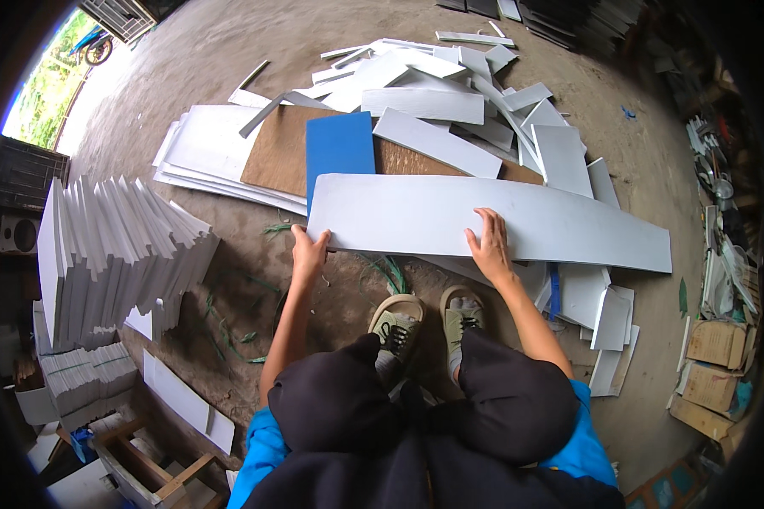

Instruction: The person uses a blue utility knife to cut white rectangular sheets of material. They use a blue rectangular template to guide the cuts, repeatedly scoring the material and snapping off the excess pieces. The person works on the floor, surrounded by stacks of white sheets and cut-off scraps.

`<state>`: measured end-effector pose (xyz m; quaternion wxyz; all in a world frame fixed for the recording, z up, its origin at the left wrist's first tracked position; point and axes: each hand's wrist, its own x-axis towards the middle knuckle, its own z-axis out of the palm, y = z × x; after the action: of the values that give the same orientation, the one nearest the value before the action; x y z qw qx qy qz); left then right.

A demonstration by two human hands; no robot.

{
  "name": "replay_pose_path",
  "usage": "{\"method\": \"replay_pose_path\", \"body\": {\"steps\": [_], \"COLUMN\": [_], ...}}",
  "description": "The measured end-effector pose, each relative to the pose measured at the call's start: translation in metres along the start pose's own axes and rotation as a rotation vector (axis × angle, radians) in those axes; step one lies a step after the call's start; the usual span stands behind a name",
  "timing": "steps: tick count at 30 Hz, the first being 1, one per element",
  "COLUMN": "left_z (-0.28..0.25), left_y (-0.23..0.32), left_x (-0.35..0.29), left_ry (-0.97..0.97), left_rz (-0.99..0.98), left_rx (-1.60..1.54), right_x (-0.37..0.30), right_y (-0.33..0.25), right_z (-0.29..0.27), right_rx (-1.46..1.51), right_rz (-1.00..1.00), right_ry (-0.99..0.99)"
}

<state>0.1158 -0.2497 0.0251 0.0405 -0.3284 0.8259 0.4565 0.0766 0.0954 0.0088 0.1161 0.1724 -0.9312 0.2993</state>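
Observation:
A long white board (399, 212) lies across in front of me, over the near side of a pile of white offcuts. My left hand (311, 250) is closed on the board's near left corner, the thumb on top. Farther right, my right hand (491, 244) rests on the board near its front edge, its fingers apart and slightly bent. Beyond the board's left part a blue rectangular panel (339, 144) lies on a brown wooden sheet (276, 148). Part of the blue panel is hidden under the long board.
Loose white strips (424, 103) are heaped beyond the wooden sheet. At left stands a row of upright white panels (119, 246), with bundled white pieces (89, 373) nearer me. Green twine (221, 335) litters the floor. Cardboard boxes (713, 343) line the right side.

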Motion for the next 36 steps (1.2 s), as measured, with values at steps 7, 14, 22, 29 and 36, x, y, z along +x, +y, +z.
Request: {"method": "replay_pose_path", "body": {"steps": [7, 14, 22, 29, 36], "left_z": [0.062, 0.074, 0.048, -0.008, -0.054], "left_y": [0.057, 0.03, -0.028, 0.025, 0.09], "left_x": [0.049, 0.028, 0.035, 0.037, 0.034], "left_ry": [-0.228, 0.25, 0.385, 0.606, 0.436], "left_rz": [0.009, 0.2, 0.005, 0.321, 0.577], "left_rx": [0.106, 0.535, 0.035, -0.766, -0.756], "right_x": [0.004, 0.0, -0.002, -0.008, 0.016], "right_y": [0.045, 0.056, 0.052, 0.047, 0.049], "right_z": [0.005, 0.003, 0.01, 0.013, -0.01], "right_rx": [-0.197, -0.228, -0.226, -0.238, 0.316], "right_rz": [0.038, 0.071, 0.076, 0.134, 0.21], "right_ry": [-0.008, 0.009, 0.026, 0.004, 0.247]}}
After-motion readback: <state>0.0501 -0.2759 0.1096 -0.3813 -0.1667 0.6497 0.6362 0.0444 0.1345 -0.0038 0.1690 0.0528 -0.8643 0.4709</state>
